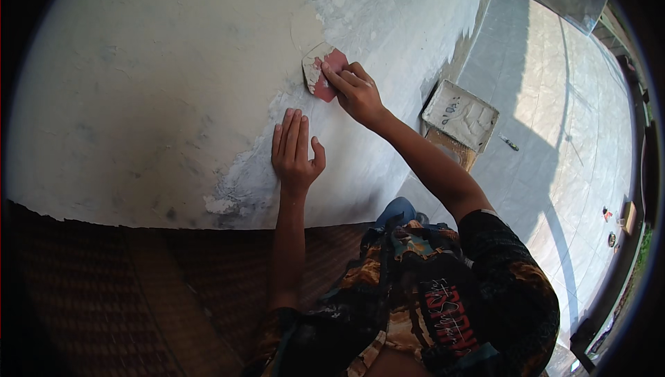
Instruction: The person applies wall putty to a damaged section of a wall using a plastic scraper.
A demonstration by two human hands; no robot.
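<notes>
My right hand (358, 93) grips a red putty spreader (331, 65) and holds it against the wall (194, 65). Pale putty covers the left part of the spreader's face, and its edge lies on the wall surface. Lower and to the left, my left hand (296, 150) rests on the wall with its fingers straight and its thumb apart, holding nothing. Around both hands the wall is patchy: a smooth cream coat to the left, whiter and greyer rough areas (360, 6) to the right and below.
Right of my right arm, a rectangular tray (493, 122) of pale putty stands on a brown box (450, 143). A small tube-like object (509, 143) lies on the grey floor sheet (589, 100) beside it. Brown woven matting (104, 280) shows past the wall's lower edge.
</notes>
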